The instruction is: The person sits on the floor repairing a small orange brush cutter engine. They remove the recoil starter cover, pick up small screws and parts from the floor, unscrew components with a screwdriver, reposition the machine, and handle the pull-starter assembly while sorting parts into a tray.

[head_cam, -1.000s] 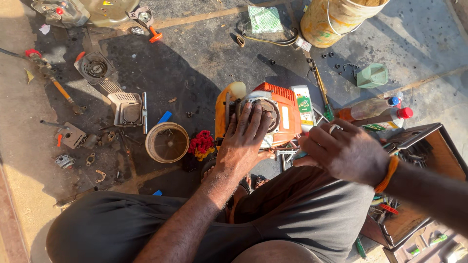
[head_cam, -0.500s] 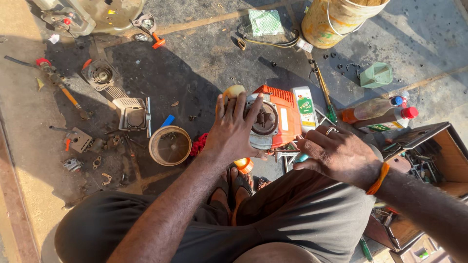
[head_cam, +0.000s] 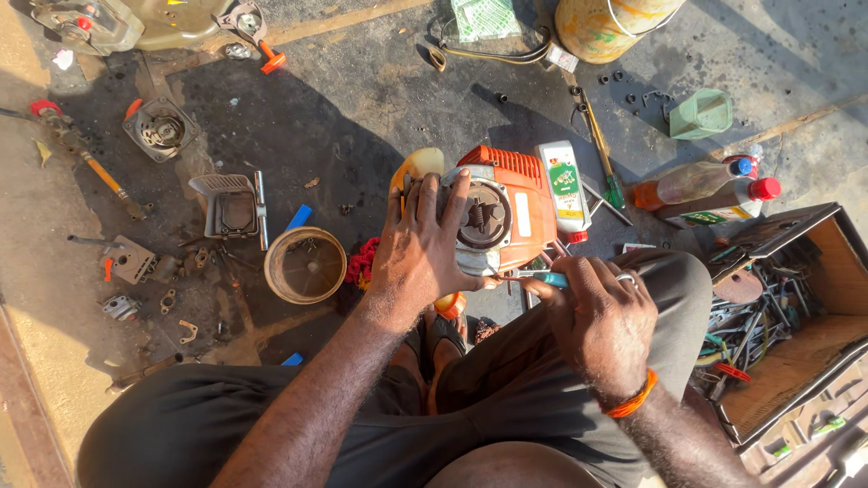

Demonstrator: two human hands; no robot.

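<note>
left hand (head_cam: 420, 258) spread flat on orange engine (head_cam: 502, 212), right hand (head_cam: 601, 316) pinching blue-handled screwdriver (head_cam: 542, 278), white green-labelled bottle (head_cam: 563, 185) touching engine's right side, bare floor (head_cam: 362, 99) beyond

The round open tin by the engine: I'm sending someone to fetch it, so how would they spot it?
Find the orange engine under the person's left hand. To its left in the picture, on the dark floor, sits the round tin, beside red flowers. It is the only open, tan-rimmed circle among flat metal parts.
</note>
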